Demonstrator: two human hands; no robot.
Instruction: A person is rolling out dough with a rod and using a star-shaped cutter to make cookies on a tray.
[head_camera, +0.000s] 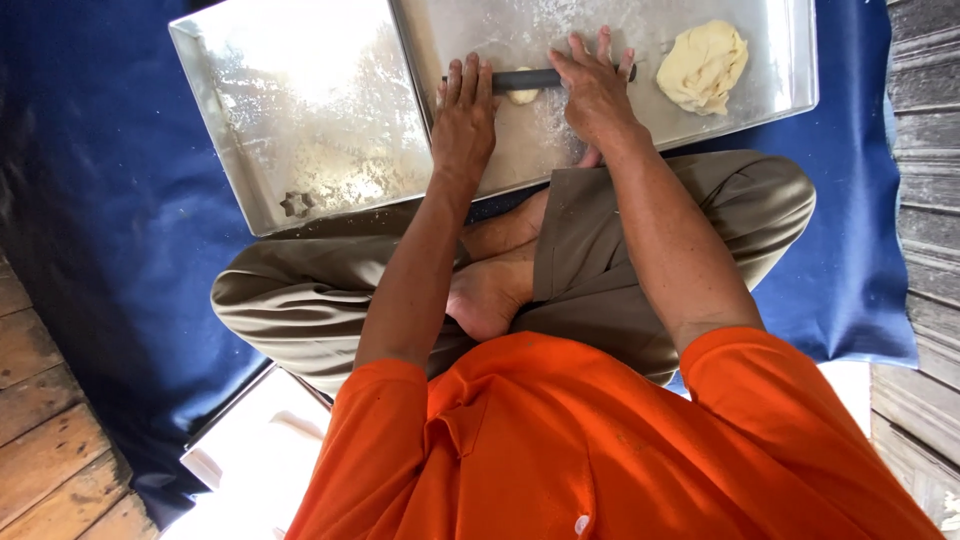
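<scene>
- Pressing our flat, unclenched left hand (463, 112) and right hand (594, 88) on the dark rolling pin (527, 79) over a small dough piece (523, 96).
- Uneven pressure could make it stick to the floured tray (760, 95).

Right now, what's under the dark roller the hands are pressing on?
A small piece of pale dough shows under the roller, on the floured metal tray. The left hand and right hand cover the roller's ends, so anything beneath them is hidden.
</scene>
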